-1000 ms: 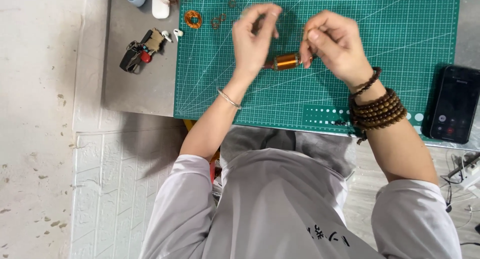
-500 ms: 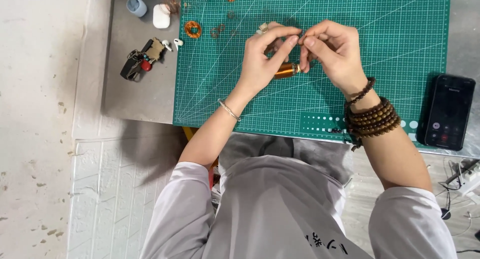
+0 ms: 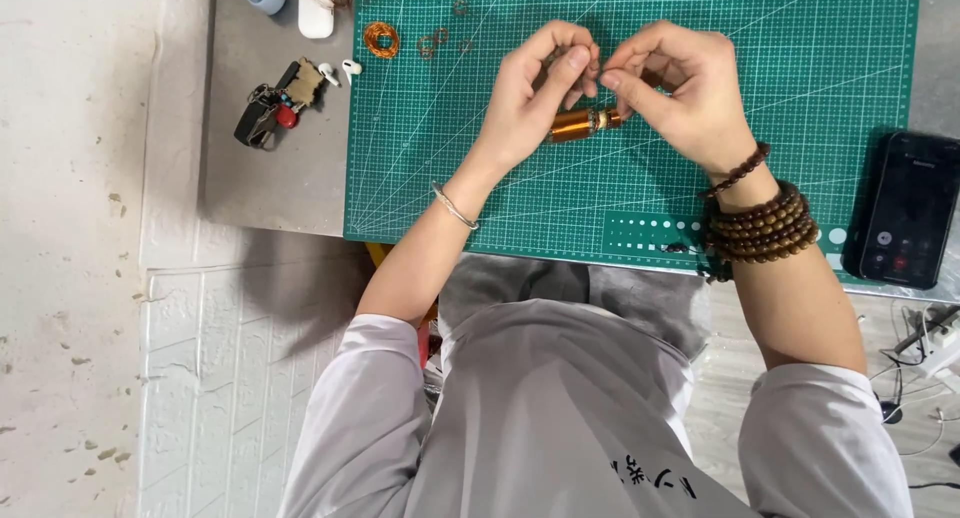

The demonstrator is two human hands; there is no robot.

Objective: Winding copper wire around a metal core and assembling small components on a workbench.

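Head view: your left hand point(image 3: 535, 98) and right hand point(image 3: 680, 93), now fingertips together, pinch wire above the coil point(image 3: 578, 125) on the mat point(image 3: 780, 38).

Grey tabletop point(image 3: 270, 183) seen from above, largely covered by a green gridded cutting mat point(image 3: 800, 68) lying flush with the near edge. Pale, speckled concrete floor point(image 3: 70, 228) at the left, bordered by white embossed panelling point(image 3: 230, 378) with a brick-like relief below the table. Wood-toned floor point(image 3: 720, 418) at lower right, crossed by loose cables point(image 3: 925, 343). Soft, even lighting from above, with a diffuse shadow point(image 3: 280, 278) cast beneath the table's near edge.
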